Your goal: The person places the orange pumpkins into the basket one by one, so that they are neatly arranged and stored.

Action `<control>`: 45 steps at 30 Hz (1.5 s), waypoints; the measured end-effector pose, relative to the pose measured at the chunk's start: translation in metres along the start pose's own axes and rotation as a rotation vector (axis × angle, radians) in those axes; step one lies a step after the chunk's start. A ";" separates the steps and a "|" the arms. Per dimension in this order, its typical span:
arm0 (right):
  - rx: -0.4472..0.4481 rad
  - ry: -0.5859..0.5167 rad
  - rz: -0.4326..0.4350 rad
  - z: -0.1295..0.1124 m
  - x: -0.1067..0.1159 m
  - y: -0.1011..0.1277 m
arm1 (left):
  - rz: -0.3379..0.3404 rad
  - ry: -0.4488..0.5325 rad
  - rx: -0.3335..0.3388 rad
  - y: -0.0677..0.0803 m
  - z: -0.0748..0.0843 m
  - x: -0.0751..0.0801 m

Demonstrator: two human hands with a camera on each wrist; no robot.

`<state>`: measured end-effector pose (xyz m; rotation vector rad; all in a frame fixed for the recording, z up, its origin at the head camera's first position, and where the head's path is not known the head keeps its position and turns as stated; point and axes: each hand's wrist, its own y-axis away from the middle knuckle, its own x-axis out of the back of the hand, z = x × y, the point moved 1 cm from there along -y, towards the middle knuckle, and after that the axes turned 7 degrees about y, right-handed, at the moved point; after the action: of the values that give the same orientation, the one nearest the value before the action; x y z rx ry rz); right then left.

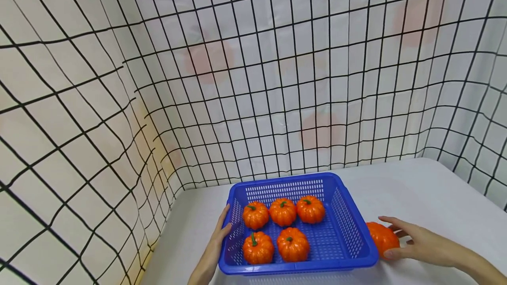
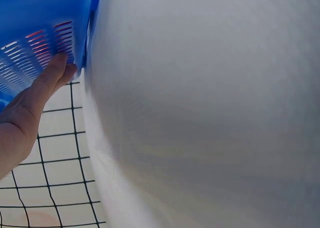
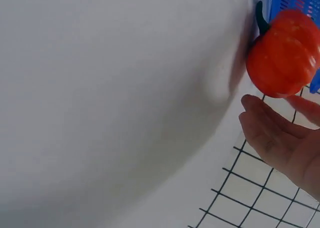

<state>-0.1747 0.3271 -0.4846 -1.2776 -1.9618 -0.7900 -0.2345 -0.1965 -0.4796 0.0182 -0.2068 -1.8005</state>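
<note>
A blue slotted basket (image 1: 348,221) stands on a white table and holds five small orange pumpkins, three in the back row (image 1: 283,211) and two in front (image 1: 292,244). My left hand (image 1: 222,228) lies with straight fingers against the basket's left wall; the left wrist view shows its fingertips (image 2: 59,67) touching the blue wall (image 2: 45,17). A sixth orange pumpkin (image 1: 378,235) sits on the table just outside the basket's right wall. My right hand (image 1: 391,237) is spread round it, thumb below and fingers above. In the right wrist view the fingers (image 3: 260,115) lie relaxed beside the pumpkin (image 3: 282,52).
The white table (image 1: 420,192) stretches behind and to the right of the basket. A white cloth with a black grid (image 1: 253,78) walls in the back and both sides, close to the table's left edge.
</note>
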 end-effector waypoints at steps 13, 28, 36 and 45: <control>0.111 0.048 -0.061 -0.023 0.012 -0.018 | 0.009 0.023 -0.052 0.001 -0.001 -0.001; 0.118 0.050 -0.076 -0.016 0.019 -0.013 | 0.009 0.013 -0.043 0.002 0.000 -0.001; 0.156 0.128 -0.093 -0.020 0.020 -0.016 | 0.014 0.005 -0.021 0.000 0.000 -0.002; 0.118 0.110 -0.116 -0.021 0.025 -0.008 | 0.003 0.007 -0.041 0.003 -0.001 0.000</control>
<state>-0.1863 0.3216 -0.4532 -1.0381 -1.9767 -0.7717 -0.2318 -0.1977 -0.4800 -0.0051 -0.1647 -1.8015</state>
